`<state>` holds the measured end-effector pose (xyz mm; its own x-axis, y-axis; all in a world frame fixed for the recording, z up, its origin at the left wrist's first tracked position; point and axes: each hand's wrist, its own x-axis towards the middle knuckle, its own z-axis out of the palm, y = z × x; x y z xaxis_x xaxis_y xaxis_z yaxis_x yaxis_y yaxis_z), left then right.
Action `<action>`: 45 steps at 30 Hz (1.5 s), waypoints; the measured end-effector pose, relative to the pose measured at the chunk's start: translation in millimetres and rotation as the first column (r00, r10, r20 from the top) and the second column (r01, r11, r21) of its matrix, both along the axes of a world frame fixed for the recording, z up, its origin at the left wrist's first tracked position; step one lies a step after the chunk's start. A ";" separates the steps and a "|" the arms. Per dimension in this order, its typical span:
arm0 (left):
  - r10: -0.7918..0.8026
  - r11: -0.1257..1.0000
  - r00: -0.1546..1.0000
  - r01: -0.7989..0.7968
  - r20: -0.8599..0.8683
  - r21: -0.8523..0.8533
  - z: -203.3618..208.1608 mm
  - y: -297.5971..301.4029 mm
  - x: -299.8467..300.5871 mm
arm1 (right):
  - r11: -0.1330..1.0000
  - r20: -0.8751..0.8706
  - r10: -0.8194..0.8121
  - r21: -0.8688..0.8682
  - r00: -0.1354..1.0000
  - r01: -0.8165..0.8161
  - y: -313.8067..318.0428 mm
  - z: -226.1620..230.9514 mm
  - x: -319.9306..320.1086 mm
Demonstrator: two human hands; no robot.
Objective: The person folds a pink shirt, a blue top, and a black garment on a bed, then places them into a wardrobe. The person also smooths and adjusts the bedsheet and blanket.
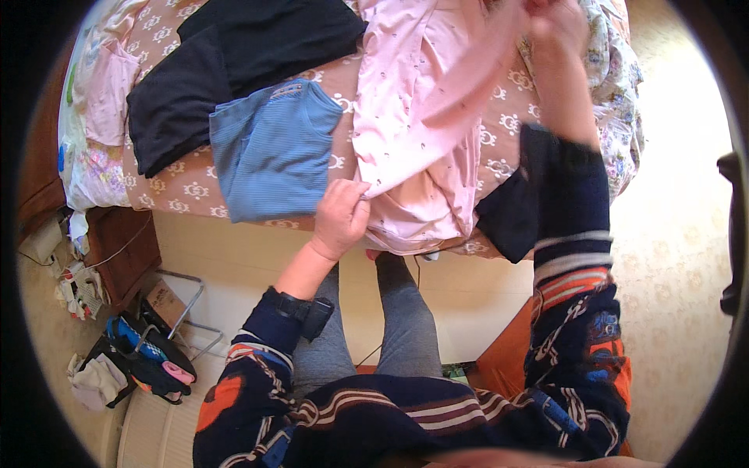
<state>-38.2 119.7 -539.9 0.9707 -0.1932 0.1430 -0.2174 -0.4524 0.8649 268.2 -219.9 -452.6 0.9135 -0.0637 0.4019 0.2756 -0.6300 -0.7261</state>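
A pink garment (413, 93) with a small dark print lies spread on the bed, its lower part rumpled at the bed's near edge. My left hand (341, 218) is closed, pinching a corner of it between thumb and fingers. At the far right, my right hand (558, 31) is smeared by motion but grips the other end, and a strip of the cloth is stretched slantwise between both hands. Just left of the garment rests a folded blue ribbed top (273, 152). Whether the pink piece is a top or trousers, I cannot tell.
Black clothing (257, 54) lies behind the blue top, and another black piece (511, 214) is under my right forearm. Floral bedding (616, 101) is heaped at the right. A pale pink cloth (111, 93) sits far left. Below stand a wooden cabinet (121, 253) and a metal-framed chair (183, 312).
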 end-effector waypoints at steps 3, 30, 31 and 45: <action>-0.054 0.995 0.985 0.039 -0.165 -0.092 -2.0 -10.7 -10.4 | 0.417 -0.219 0.306 0.906 0.926 0.076 81.7 -31.9 38.1; 0.047 0.843 0.529 -0.476 -0.848 -0.250 -71.1 1.5 -44.6 | 0.905 -0.887 -0.240 -0.057 0.394 0.421 -2.6 -165.1 -385.7; 0.070 0.898 0.595 -0.388 -0.801 -0.209 -72.6 3.3 -40.8 | 0.913 -0.880 -0.257 -0.085 0.399 0.399 0.0 -163.4 -390.4; 0.094 0.909 0.762 -0.328 -0.641 -0.258 45.4 -5.0 -11.2 | 0.598 -0.721 0.072 0.584 0.689 0.549 12.5 -3.6 -349.5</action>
